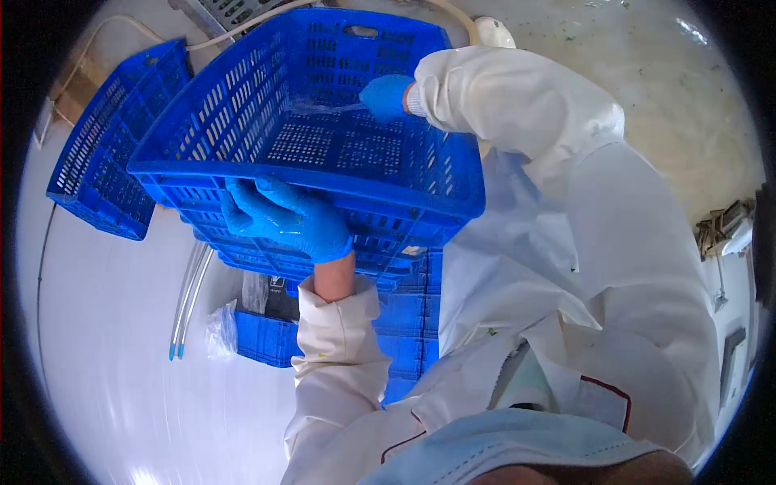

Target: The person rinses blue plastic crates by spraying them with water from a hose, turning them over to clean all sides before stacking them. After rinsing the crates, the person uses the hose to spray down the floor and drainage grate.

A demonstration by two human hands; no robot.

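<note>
A blue slotted plastic crate (323, 174) is tilted toward me, its inside showing. My left hand (291, 222), in a blue glove, grips the near wall from outside, fingers spread just below the rim. Inside the crate is my right hand (386, 99), also gloved in blue, its fingers closed near the right wall. A thin clear streak like water runs leftward from it across the crate; what the fingers hold, I cannot tell.
Another blue crate (121, 141) leans at the left. More blue crates (404, 323) stand beneath the tilted one. A pale hose (242, 28) runs along the top. Clear plastic film (221, 330) lies lower left, and wet floor (647, 97) spreads at upper right.
</note>
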